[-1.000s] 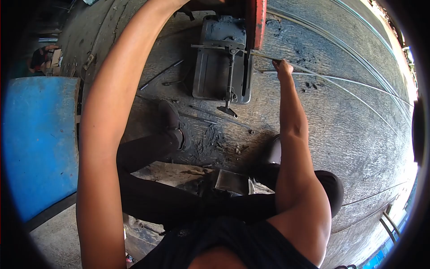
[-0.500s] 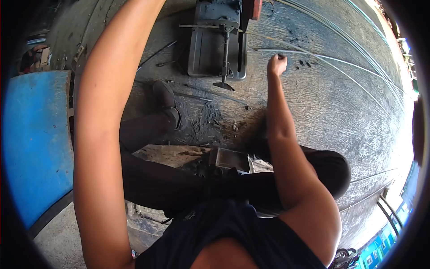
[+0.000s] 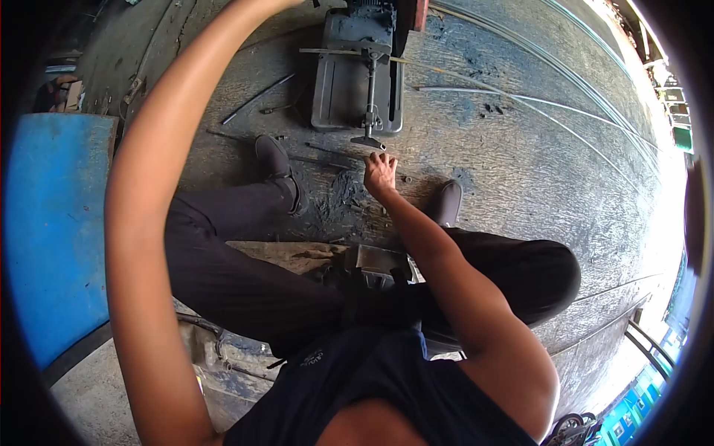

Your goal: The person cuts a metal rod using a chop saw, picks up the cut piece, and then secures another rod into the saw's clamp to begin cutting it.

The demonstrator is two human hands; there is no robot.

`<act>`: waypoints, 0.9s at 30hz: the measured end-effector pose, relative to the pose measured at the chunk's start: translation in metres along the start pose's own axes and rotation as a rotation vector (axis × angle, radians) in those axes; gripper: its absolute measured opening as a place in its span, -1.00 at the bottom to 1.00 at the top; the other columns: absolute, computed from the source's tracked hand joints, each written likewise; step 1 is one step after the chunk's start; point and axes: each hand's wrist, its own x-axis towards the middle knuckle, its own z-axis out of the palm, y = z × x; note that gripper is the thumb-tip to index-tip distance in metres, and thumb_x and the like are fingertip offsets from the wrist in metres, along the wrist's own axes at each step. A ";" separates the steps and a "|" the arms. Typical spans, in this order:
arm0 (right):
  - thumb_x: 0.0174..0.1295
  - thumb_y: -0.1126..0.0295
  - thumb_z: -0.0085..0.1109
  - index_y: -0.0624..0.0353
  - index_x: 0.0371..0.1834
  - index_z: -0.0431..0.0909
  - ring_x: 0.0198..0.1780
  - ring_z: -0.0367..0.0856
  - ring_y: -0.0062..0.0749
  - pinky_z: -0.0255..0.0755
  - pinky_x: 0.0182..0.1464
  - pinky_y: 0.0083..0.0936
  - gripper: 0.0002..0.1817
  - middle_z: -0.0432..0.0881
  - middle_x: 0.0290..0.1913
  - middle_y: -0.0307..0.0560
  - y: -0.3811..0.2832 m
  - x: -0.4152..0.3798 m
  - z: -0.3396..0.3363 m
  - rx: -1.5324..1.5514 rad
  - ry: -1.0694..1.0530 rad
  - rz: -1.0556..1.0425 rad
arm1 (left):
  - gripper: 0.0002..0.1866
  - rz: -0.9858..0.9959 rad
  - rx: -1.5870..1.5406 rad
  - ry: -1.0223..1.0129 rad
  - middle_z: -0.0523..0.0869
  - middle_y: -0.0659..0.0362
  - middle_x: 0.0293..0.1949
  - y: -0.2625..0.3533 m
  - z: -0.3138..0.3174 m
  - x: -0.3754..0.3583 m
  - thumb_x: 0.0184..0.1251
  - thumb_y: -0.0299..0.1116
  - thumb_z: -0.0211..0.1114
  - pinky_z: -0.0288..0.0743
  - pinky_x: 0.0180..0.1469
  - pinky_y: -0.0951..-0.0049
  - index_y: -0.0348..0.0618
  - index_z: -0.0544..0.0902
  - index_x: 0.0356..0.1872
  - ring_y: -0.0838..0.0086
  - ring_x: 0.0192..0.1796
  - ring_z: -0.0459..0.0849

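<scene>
A cut-off saw with a dark metal base (image 3: 321,104) stands on the floor at the top centre. Across its vise lies a thin metal rod (image 3: 316,51), which runs out to the right. My right hand (image 3: 381,172) is just below the vise's crank handle (image 3: 367,142), fingers bent and somewhat apart, fingertips right at the handle. At the upper edge of the view, only the wrist end of my left hand (image 3: 286,3) shows, left of the saw's upper part; its fingers are cut off by the frame.
Long metal rods (image 3: 565,70) stretch over the floor on the right. A short bar (image 3: 256,99) lies left of the saw. Dark grit (image 3: 338,195) is scattered between my shoes. A blue panel (image 3: 59,238) stands at the left, and a small metal tray (image 3: 379,259) sits between my legs.
My right hand has moved left and nearer to me, from the rod's end on the floor to the vise's crank handle. My left wrist has come into view at the upper edge.
</scene>
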 end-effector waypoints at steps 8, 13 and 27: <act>0.17 0.39 0.02 0.08 -0.13 0.58 0.07 0.45 -0.14 0.26 0.07 -0.14 -0.77 0.56 -0.08 -0.06 -0.010 0.000 0.006 -0.080 -0.076 -0.091 | -0.36 -0.211 0.328 -0.777 0.56 -0.12 0.21 -0.055 -0.072 -0.111 0.43 0.06 0.13 0.42 0.25 0.22 -0.32 0.47 0.26 0.15 0.23 0.57; 0.21 0.39 -0.01 0.12 -0.03 0.56 0.11 0.43 -0.11 0.26 0.08 -0.15 -0.71 0.53 -0.01 -0.02 -0.016 0.005 0.009 -0.145 -0.233 -0.014 | -0.36 -0.386 0.293 -0.748 0.62 -0.17 0.12 -0.068 -0.096 -0.142 0.37 0.03 0.19 0.49 0.16 0.24 -0.32 0.49 0.24 0.10 0.16 0.62; 0.05 0.42 0.14 0.14 -0.23 0.60 0.07 0.48 -0.09 0.34 0.05 -0.20 -0.80 0.55 -0.07 0.00 -0.014 0.005 0.002 -0.062 -0.250 0.054 | -0.37 -0.472 0.275 -0.765 0.56 -0.12 0.21 -0.090 -0.118 -0.146 0.41 0.01 0.18 0.48 0.17 0.21 -0.25 0.41 0.33 0.16 0.19 0.60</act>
